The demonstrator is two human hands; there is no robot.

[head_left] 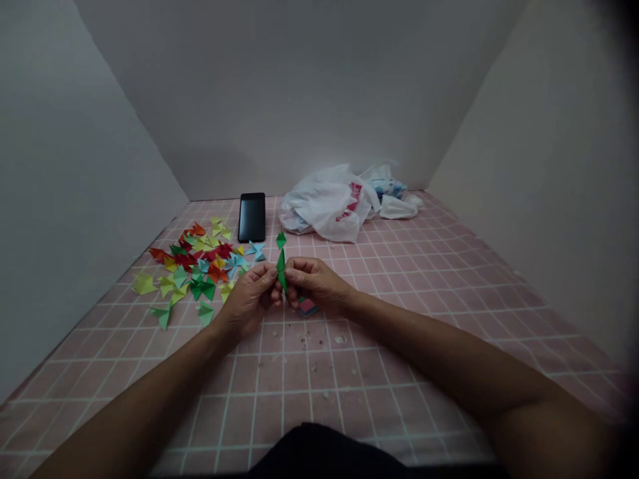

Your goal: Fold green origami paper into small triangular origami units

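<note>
Both my hands meet over the pink tiled floor and pinch a narrow folded strip of green paper that stands upright between them. My left hand grips it from the left, fingers closed. My right hand holds it from the right, fingers closed too. Under my right hand lies a small stack of coloured paper, pink on top, partly hidden.
A pile of several folded paper triangles in red, green, yellow, orange and blue lies to the left. A black phone lies behind it. White plastic bags sit by the back wall. Grey walls close in on three sides.
</note>
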